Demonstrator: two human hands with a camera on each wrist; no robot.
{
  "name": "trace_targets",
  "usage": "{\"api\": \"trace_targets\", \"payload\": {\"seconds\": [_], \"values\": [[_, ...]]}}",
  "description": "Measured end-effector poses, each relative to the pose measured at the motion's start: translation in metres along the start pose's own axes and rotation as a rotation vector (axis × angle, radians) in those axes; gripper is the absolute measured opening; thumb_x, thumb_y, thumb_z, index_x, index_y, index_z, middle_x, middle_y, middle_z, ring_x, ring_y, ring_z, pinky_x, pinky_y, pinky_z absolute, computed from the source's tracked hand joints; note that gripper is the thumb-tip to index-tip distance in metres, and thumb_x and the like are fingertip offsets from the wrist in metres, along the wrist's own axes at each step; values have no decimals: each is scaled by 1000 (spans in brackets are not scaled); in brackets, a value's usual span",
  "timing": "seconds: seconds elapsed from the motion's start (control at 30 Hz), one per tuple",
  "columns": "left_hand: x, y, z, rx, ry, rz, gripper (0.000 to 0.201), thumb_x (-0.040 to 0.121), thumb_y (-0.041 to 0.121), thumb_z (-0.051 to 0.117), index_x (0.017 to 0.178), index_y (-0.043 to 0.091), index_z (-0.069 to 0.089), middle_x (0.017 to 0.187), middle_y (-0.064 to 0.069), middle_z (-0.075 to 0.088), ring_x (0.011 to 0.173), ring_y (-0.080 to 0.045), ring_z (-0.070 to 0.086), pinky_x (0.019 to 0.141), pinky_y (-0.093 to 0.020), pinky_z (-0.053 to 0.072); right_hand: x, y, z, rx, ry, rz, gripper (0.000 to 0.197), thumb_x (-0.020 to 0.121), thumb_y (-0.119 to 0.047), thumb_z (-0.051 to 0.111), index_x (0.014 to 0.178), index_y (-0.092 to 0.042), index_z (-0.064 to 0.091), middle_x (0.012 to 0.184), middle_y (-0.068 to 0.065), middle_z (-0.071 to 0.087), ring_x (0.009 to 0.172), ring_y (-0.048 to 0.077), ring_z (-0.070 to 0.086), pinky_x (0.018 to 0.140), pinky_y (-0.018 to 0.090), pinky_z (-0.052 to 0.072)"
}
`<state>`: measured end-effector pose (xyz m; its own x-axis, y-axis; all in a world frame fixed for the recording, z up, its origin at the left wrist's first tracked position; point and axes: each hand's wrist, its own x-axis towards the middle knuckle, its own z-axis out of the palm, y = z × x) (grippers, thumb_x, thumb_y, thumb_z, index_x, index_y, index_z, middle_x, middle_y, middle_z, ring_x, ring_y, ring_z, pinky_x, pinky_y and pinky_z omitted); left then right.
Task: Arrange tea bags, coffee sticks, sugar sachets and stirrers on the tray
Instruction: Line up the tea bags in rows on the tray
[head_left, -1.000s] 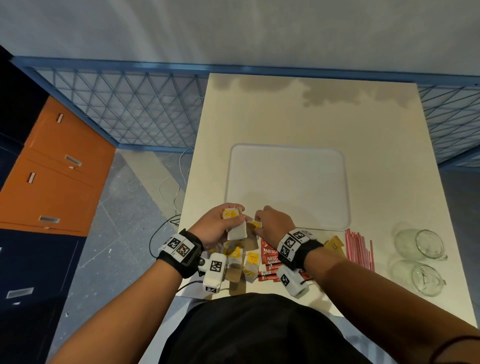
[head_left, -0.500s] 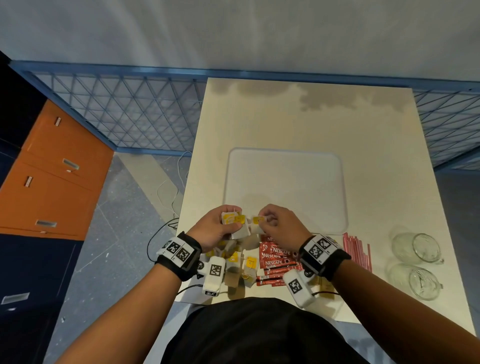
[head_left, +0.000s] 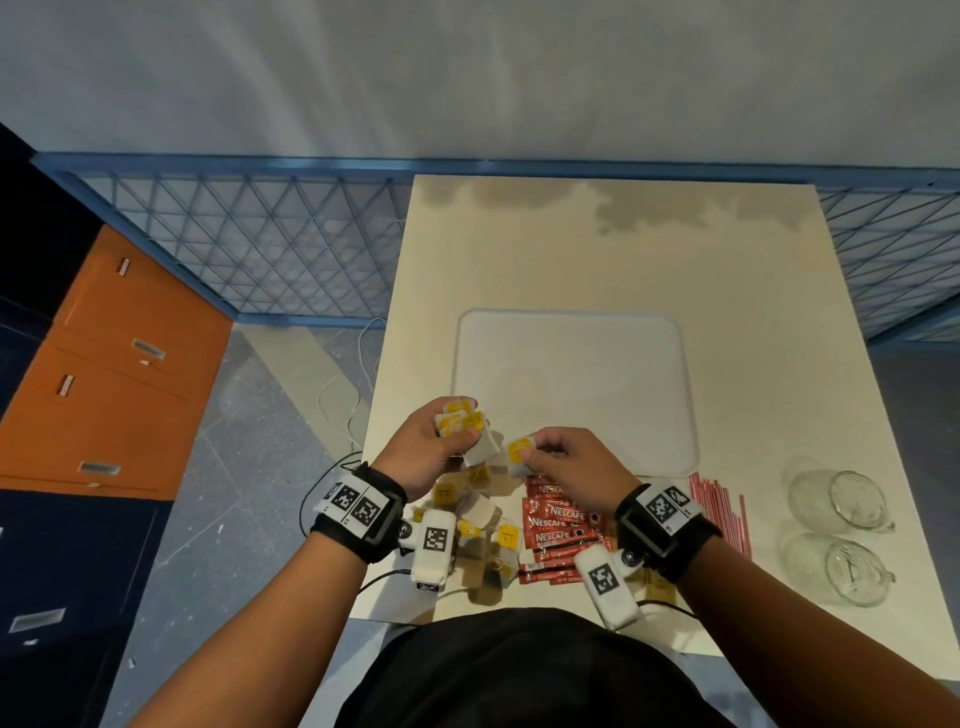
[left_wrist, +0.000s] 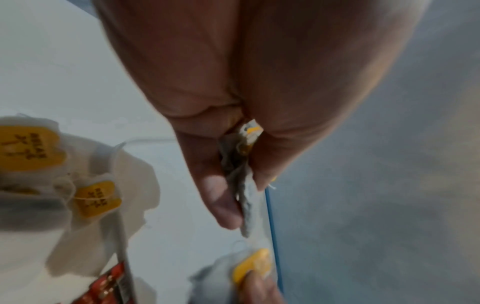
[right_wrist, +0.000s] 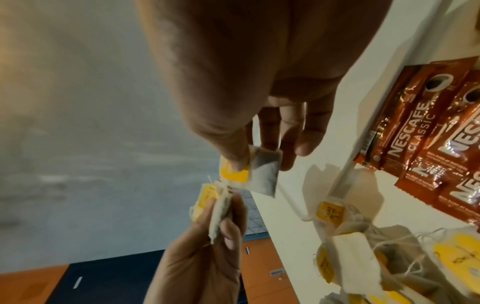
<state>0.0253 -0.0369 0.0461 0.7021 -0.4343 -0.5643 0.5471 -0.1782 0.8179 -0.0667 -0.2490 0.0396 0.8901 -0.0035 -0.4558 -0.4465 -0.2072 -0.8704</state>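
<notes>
pale cream tabletop (head_left: 675, 270) with a bare white rounded tray (head_left: 571, 332) at its middle, blue mesh fencing behind. the left hand (head_left: 421, 452) pinches a small stack of white paper tea bags with yellow tags (head_left: 457, 423) above the tray's near left corner; the right hand (head_left: 571, 462) pinches one more tea bag (right_wrist: 265, 172) by its tag, just beside the stack. the loose strings could snag and drag bags from the pile on the table (head_left: 478, 519), or the limp stack may slip and fan apart. red coffee sticks (head_left: 556, 519) lie near.

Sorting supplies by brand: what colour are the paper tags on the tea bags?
Yellow, with dark print; the tags on the tea bags show best in the right wrist view.
</notes>
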Motion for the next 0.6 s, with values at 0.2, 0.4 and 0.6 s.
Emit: {"api": "trace_targets", "payload": {"seconds": [0.2,0.4,0.6], "values": [[-3,-10,9,-37,24,-19,30,94,8,68,123,10,58,97,-11,64,85,-21,68,67,-39,61,4,-8,6,247,16,15,13,98,-21,68,104,-10,72,97,14,72,69,19,68,65,33,53],[0,-8,11,-237,-75,-79,28,96,19,64,123,11,62,108,-12,66,101,-25,65,68,-32,60,18,-12,15,174,109,17,13,95,-22,72,102,-11,73,99,14,74,63,14,64,67,35,54],[14,-8,5,-209,-31,-42,32,95,-9,57,118,13,61,98,-10,64,82,-18,66,67,-30,59,37,-11,13,142,133,43,12,96,-18,69,105,-10,72,86,3,73,64,8,67,53,16,47]]}}
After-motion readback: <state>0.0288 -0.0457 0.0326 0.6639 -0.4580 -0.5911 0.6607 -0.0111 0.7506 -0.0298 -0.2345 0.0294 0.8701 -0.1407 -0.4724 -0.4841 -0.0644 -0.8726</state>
